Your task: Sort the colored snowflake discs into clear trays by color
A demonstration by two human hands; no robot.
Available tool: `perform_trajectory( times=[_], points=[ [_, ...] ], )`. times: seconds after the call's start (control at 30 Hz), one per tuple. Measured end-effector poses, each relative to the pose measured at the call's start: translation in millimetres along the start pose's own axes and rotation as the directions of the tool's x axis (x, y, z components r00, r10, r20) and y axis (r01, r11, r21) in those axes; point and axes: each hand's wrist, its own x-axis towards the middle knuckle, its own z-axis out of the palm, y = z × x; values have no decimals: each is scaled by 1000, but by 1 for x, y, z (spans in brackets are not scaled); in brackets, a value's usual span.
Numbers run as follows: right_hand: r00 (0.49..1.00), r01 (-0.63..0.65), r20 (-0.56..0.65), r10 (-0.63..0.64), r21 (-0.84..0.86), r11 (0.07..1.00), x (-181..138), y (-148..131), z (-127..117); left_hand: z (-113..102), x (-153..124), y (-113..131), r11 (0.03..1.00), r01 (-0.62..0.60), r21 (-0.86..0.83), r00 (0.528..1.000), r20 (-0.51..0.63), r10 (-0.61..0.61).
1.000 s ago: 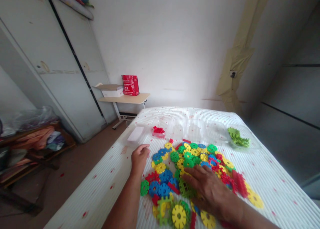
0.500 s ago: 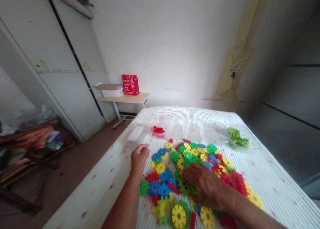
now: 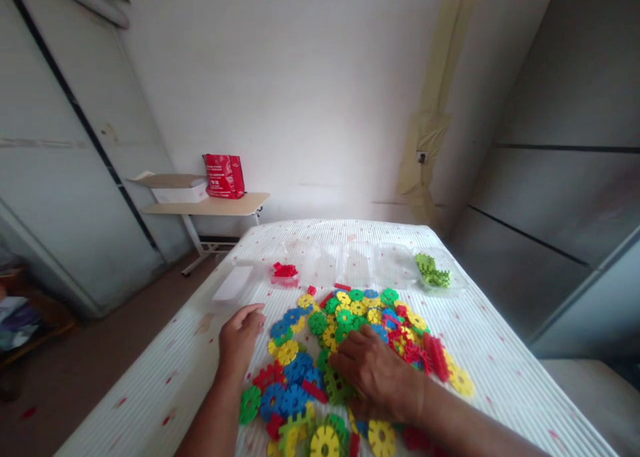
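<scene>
A heap of flat plastic gear-shaped toy pieces [image 3: 350, 314] in red, blue, yellow and green lies on the white striped bed cover [image 3: 500, 377]. My right hand [image 3: 377, 374] rests on the near middle of the heap, its fingers curled round a green lattice piece [image 3: 336, 385]. My left hand [image 3: 240, 337] lies palm down on the cover at the heap's left edge, fingers loosely curled with nothing in them, beside blue and yellow pieces [image 3: 286, 342].
Clear tubs stand in a row beyond the heap: one with red pieces [image 3: 284, 272], one with green pieces [image 3: 433, 272], empty ones [image 3: 353, 260] between them, and a white lid [image 3: 233, 284] at the left. A side table with a red bag [image 3: 223, 176] stands by the wall.
My right hand went from lying flat on the heap to curling its fingers round the green piece. The view has swung to the right. My left hand stays in place.
</scene>
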Motion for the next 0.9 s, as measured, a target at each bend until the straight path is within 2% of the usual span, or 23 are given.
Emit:
perform_trajectory(
  times=[0.2, 0.33, 0.4, 0.43, 0.53, 0.6, 0.7, 0.77, 0.9],
  points=[
    [997, -3, -78, 4, 8, 1000, 0, -4, 8, 0, 2, 0, 1000, 15, 23, 1000, 6, -15],
    [977, -35, -205, 50, 78, 996, -9, 10, -10, -2, 3, -2, 999, 28, 30, 1000, 8, -29],
    [943, -116, -306, 131, 68, 991, -20, 37, -26, -3, 3, -3, 999, 31, 38, 999, 13, -32],
    [909, -195, -365, 203, 58, 979, -29, 57, -34, -3, 3, -4, 999, 29, 45, 999, 18, -30],
    [818, -379, -454, 353, 35, 925, -58, 127, -51, -4, 4, -5, 998, 19, 56, 999, 28, -21],
    [759, -536, -407, 507, 51, 843, -77, 172, -55, -4, 4, -6, 998, 14, 64, 999, 29, -16],
    [714, -675, -189, 674, 70, 735, -94, 214, -54, -5, 6, -8, 997, 15, 77, 1000, 26, -17],
    [707, -698, -98, 701, 67, 713, -97, 226, -50, -5, 6, -9, 997, 15, 74, 1000, 25, -16],
    [707, -704, -32, 707, 72, 707, -91, 232, -44, -5, 5, -8, 998, 18, 60, 1000, 18, -19]
  ],
)
